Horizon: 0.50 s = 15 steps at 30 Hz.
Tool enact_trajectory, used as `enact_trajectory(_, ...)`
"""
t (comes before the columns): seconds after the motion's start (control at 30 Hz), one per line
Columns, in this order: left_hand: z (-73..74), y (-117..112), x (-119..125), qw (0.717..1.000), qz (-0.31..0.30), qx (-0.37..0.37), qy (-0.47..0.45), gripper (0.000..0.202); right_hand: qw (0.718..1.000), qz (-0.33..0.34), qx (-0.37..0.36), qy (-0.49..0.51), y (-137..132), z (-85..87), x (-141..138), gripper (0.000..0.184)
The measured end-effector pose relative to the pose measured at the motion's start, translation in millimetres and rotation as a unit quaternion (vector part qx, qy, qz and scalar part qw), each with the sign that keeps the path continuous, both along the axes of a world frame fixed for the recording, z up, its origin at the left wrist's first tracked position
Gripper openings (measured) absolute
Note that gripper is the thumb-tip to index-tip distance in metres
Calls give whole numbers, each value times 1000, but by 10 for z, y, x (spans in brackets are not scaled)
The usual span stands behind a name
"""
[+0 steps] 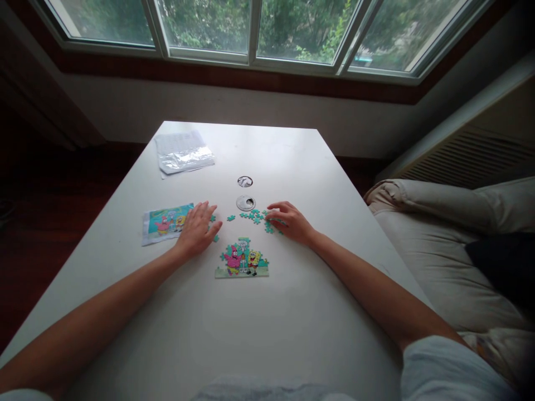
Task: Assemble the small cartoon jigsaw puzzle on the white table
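A partly joined jigsaw puzzle [243,262] with cartoon characters lies flat in the middle of the table, its top edge uneven. Loose teal puzzle pieces [254,216] are scattered above it. My left hand [197,227] rests palm down, fingers stretched out, over the right end of a printed picture sheet [164,224] showing the same characters; a few pieces peek out by its fingertips and thumb. Among the loose pieces on the right, my right hand [290,223] has its fingers loosely bent and apart, touching or just above some pieces. No piece shows clearly in its grasp.
All of this is on a white table [251,334]. Two round grey-patterned discs [246,203] sit beyond the pieces. A clear plastic packet with papers [184,153] lies at the far left. A beige sofa [443,245] stands right of the table, and a window [251,30] is ahead.
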State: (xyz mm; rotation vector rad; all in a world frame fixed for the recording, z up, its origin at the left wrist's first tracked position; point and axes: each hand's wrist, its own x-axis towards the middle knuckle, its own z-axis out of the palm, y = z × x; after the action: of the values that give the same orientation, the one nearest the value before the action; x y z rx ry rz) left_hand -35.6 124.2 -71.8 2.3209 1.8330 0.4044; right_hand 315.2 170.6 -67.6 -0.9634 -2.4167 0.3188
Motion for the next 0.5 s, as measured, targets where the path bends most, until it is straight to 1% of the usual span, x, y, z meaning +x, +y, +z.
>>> enact_trajectory(0.1, -9, 4, 56, 999, -23, -5, 44, 62, 1000, -17, -22, -11, 12, 18, -70, 20)
enact_trajectory(0.2, 15, -2, 172, 997, -55, -9, 60, 65, 998, -25, -50, -29, 52, 77, -121, 20)
enact_trajectory(0.37, 36, 34, 318, 993, -102, -11, 59, 68, 994, -38, -73, -67, 87, 206, -161, 15)
enact_trajectory(0.5, 9, 84, 390, 991, -132, -9, 36, 71, 989, -52, -83, -111, 91, 257, -180, 16)
